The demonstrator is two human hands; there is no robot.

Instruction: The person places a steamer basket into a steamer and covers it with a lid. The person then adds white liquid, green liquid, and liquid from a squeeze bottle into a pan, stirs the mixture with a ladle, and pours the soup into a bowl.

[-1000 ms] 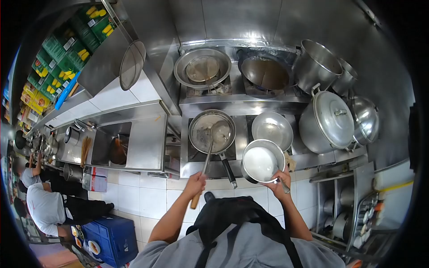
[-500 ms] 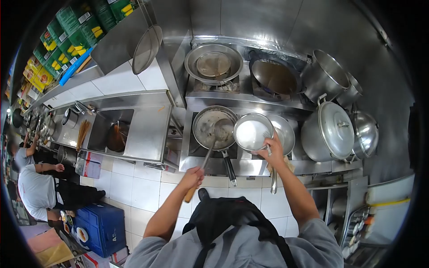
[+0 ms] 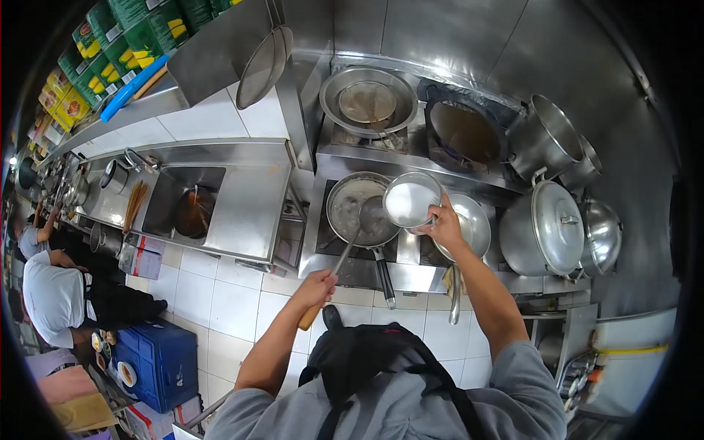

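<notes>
My left hand is closed round the wooden handle of a long metal ladle. Its round head rests in a saucepan of pale, cloudy liquid on the front burner. The pan's black handle points towards me. My right hand grips a metal bowl by its right side. White contents fill much of the bowl, which is held beside the saucepan, over its right edge. Whether the fingers also hold a utensil is not clear. Partly behind the bowl and hand sits a shallow metal frying pan.
A large lidded pot stands to the right. Behind are a wide metal basin and a wok of brown liquid. A sink counter lies left. Farther left, a person in white is near a blue crate.
The view has shifted slightly. The saucepan's contents look more liquid and less lumpy. The bowl remains beside the pan, and the fork-like prongs seen earlier at my right hand no longer show clearly.
</notes>
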